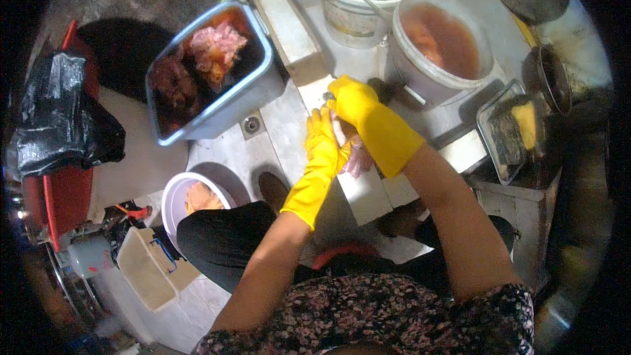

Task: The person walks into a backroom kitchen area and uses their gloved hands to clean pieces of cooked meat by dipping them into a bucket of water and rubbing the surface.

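Note:
Yellow rubber gloves cover both my hands. My left hand [324,140] presses on a pale, pinkish piece of what looks like raw meat or offal [356,160], its fingers pointing away from me. Just beyond it, my right hand [355,101] is bent over the far end of the piece, fingers curled at a small dark object that I cannot identify. The piece lies on a pale raised ledge or board [362,199] between my knees, partly hidden by the gloves. Reddish liquid with a pale lump fills a round bucket [419,71] beyond my right hand.
A blue-grey tub [271,59] of dark and pink meat stands left, near a floor drain [252,125]. A lidded bucket [352,15] is ahead. Left of my knee sits a lilac basin [170,197]; a tray [485,123] with a dark block and yellow item is right.

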The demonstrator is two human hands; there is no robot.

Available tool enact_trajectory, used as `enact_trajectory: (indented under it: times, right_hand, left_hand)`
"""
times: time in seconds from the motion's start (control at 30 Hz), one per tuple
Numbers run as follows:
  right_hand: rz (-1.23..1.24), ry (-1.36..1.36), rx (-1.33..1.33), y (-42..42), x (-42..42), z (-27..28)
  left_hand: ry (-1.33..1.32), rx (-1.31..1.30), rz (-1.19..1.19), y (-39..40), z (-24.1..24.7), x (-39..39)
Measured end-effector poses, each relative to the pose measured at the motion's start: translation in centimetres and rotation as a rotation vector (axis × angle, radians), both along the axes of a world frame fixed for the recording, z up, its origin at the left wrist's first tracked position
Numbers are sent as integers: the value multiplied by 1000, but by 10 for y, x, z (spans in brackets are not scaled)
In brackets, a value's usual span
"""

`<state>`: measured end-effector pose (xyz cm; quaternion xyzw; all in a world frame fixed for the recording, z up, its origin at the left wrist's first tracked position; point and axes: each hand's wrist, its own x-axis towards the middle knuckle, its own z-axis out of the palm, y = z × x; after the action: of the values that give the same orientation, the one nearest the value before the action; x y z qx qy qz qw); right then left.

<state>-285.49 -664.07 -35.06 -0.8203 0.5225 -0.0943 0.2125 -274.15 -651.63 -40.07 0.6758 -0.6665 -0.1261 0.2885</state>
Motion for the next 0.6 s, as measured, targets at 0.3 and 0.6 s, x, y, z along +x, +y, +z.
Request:
enact_trajectory:
  times: [0.3,0.6]
  right_hand:
    - [-82,-235,-123,-3,9,3]
    - [-174,23,-400,-46,-50,61]
  left_hand:
    - [-94,-67,6,-1,-19,10]
    - [-45,-5,-4,-2,-14,2]
